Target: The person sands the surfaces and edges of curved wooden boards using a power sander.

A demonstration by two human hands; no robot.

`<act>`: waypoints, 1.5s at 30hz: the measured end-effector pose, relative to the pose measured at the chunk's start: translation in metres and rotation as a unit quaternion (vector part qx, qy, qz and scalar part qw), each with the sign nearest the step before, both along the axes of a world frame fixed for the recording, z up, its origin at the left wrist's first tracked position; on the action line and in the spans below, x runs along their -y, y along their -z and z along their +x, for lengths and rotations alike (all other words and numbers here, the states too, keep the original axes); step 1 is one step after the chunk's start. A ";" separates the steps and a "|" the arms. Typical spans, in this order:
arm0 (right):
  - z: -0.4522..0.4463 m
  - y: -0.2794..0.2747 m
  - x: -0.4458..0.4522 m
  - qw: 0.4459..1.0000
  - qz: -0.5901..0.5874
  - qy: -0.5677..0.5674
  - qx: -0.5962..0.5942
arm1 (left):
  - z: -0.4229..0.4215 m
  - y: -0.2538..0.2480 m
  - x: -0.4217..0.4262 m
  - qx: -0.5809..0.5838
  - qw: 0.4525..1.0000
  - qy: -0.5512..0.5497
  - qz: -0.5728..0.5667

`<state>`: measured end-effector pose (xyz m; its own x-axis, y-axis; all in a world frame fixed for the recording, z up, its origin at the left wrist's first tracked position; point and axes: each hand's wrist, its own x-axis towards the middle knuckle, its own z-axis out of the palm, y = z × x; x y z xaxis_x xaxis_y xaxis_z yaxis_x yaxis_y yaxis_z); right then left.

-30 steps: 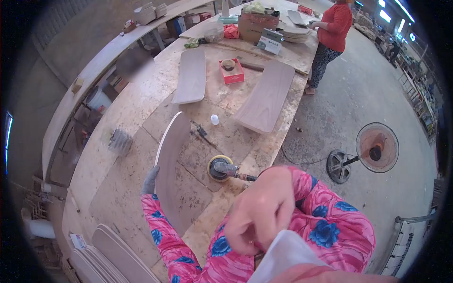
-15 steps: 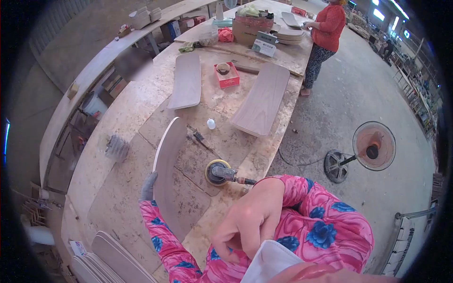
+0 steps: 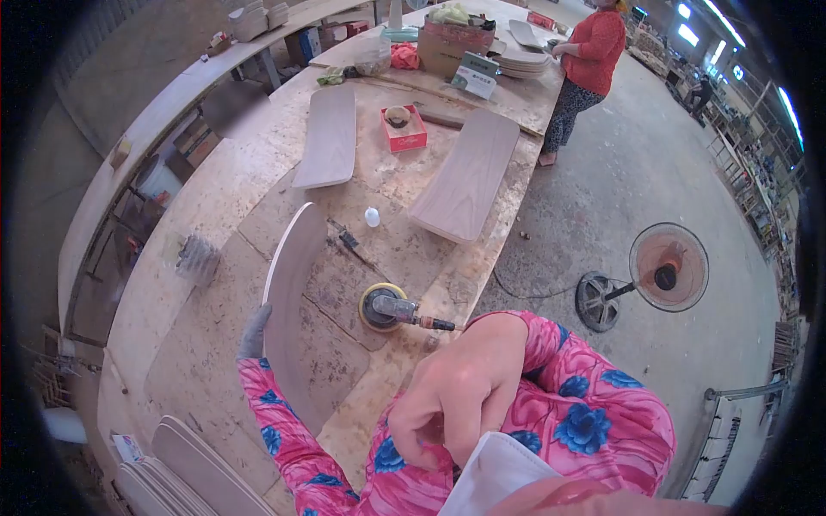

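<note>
My left hand (image 3: 254, 332), in a grey glove, grips the outer edge of a curved wooden panel (image 3: 297, 335). The panel stands tilted on its side over the workbench, its concave face toward the right. Close to my chest, my bare right hand (image 3: 465, 378) is closed with the fingers curled inward; whatever they may hold is hidden. A white piece of cloth (image 3: 503, 473) lies just below that hand. Beyond it a round orbital sander (image 3: 383, 307) rests on the bench, untouched, its hose running toward my right sleeve.
Two wooden panels (image 3: 469, 176) (image 3: 329, 138) lie farther up the bench. Near them are a red box (image 3: 403, 138) and a small white bottle (image 3: 372, 217). Stacked panels (image 3: 198, 464) stand lower left. A pedestal fan (image 3: 668, 267) and a person in red (image 3: 594, 56) are at right.
The whole view has shifted slightly, so the bench and its things sit a little farther left. My left hand still grips the panel, and my right hand stays curled near my chest.
</note>
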<state>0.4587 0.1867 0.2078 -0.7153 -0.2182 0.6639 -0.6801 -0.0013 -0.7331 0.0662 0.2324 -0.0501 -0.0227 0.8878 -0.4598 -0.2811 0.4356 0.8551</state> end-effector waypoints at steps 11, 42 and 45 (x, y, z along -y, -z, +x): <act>0.044 -0.015 -0.018 0.997 -0.004 0.064 0.042 | 0.006 -0.004 0.003 0.069 0.997 -0.024 -0.014; 0.044 -0.075 0.059 0.936 0.020 0.337 0.096 | 0.009 -0.027 0.009 -0.526 0.838 0.124 0.075; 0.050 -0.027 0.002 0.841 0.016 0.513 0.170 | 0.021 -0.027 0.063 -0.632 0.769 0.089 0.030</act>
